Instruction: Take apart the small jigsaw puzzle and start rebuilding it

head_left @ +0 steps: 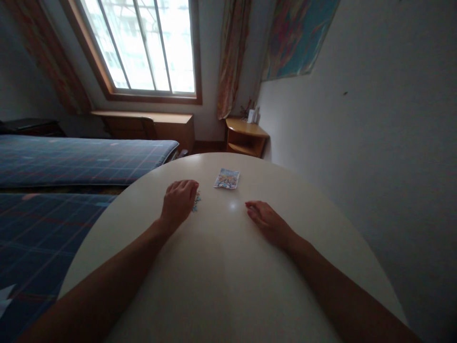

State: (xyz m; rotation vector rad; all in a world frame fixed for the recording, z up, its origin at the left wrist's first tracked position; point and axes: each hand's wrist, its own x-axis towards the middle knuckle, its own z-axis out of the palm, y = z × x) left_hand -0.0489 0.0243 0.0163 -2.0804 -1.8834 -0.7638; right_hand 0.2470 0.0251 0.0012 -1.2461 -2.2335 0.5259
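My left hand (178,202) rests on the white round table, its fingers curled in and their inner side hidden from me. Against its right side lies a small heap of colourful little pieces (196,202), partly covered by the hand and too small to make out singly. Beyond and between my hands a printed picture sheet or packet (227,178), blue and orange, lies flat on the table. My right hand (266,219) rests on the tabletop to the right, nearer to me than the sheet. Its fingers are loosely bent and slightly apart, with nothing visible in them.
The round table (228,286) has a curved far edge. A bed with a blue plaid mattress (78,159) stands to the left, a white wall (374,143) to the right. Behind are a wooden corner shelf (246,127), a desk (171,117) and a bright window (143,47).
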